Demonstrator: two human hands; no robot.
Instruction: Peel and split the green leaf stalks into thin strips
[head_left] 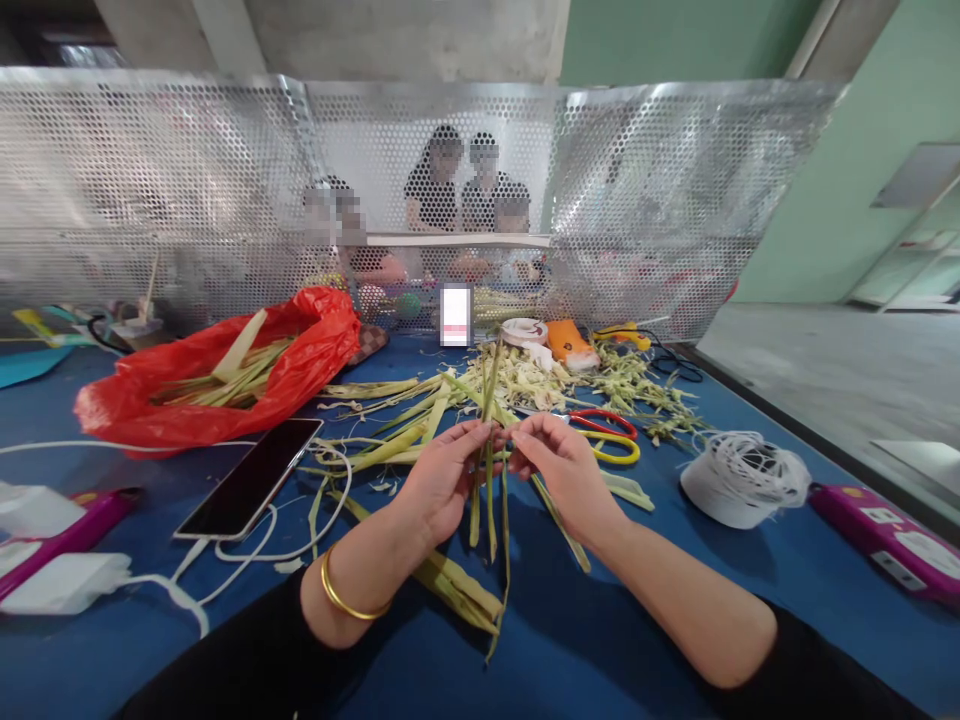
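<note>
Between the thumb and fingers of my left hand (450,475) several long, narrow green plant strips (491,500) are pinched, their ends hanging toward the blue table. My right hand (559,465) is closed in a pinch close beside it, fingertips at the same strips; what exactly it grips is too small to make out. Under and behind the hands lie loose leaf strips (397,450), and a wider folded leaf piece (457,590) lies in front. Scissors (616,448) with red and yellow handles rest just beyond my right hand.
On the left are a red plastic bag (217,415) of strips, a phone (251,480) with white cable, and a purple power strip (67,540). A white string roll (739,480) stands right. Plant scraps (525,380) lie behind; people show through a perforated metal screen (637,180).
</note>
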